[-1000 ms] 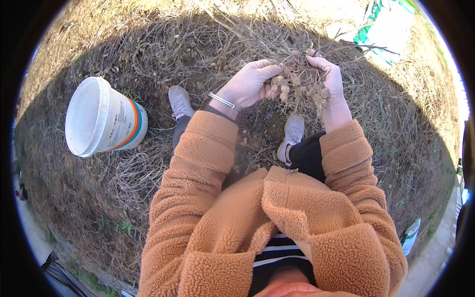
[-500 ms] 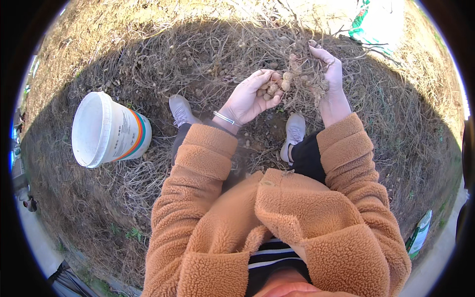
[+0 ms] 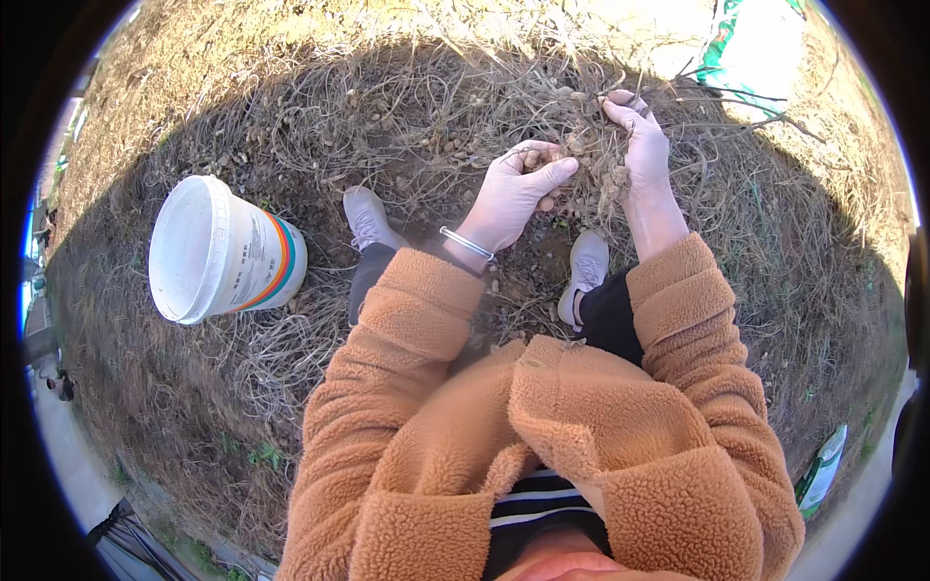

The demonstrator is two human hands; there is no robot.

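The left hand point(image 3: 509, 198) is curled nearly closed, thumb bent over, round a few pods point(image 3: 534, 161); the right hand point(image 3: 643, 145) is closed, thumb and fingers pinching the stems of a plant point(image 3: 599, 145); the plant hangs between the two hands, its lower part along the right palm; it looks dry, tangled and dusty brown, with lumpy, tan, soil-coated pods among thin roots; a bracelet point(image 3: 467, 244) rings the left wrist. Below are two pale shoes point(image 3: 587, 266) on bare dark soil point(image 3: 504, 266); dry stalks point(image 3: 281, 344) mat the ground all round, shaded near, sunlit beyond; a white bucket point(image 3: 254, 271) with coloured stripes tilts on the left; a white-and-green bag point(image 3: 760, 48) lies at upper right; a grey path point(image 3: 77, 450) runs along the left edge.
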